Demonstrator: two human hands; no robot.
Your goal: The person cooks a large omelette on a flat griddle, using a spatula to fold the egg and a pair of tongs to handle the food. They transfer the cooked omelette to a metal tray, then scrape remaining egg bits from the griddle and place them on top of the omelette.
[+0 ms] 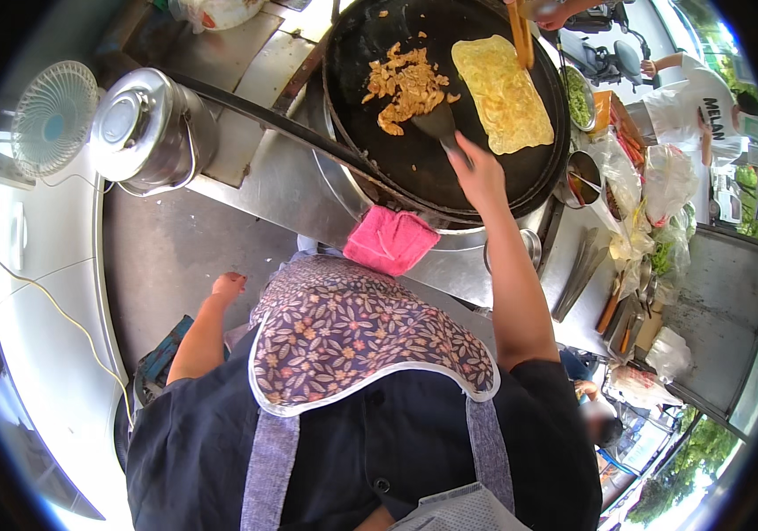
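My right hand (pixel 480 174) grips the handle of a dark spatula (pixel 437 123). The spatula's blade is at the lower edge of a heap of browned, chopped meat (pixel 412 83) on a round black griddle (pixel 412 179). To the right of the heap lies a flat, rectangular yellow pancake (pixel 504 99). A co-worker's hand (pixel 555 13) reaches in from the top, and wooden tongs or sticks (pixel 523 40) beside it touch the pancake's upper right edge. My left hand (pixel 228 284) hangs low at my side, away from the griddle, its fingers partly hidden.
A pink folded cloth (pixel 391 240) lies at the griddle's near edge. A lidded steel pot (pixel 153 133) and a fan (pixel 54 119) stand left. On the right are a bowl of shredded greens (pixel 577 98), a sauce pot (pixel 581 179), metal tongs (pixel 579 275) and plastic bags (pixel 671 179).
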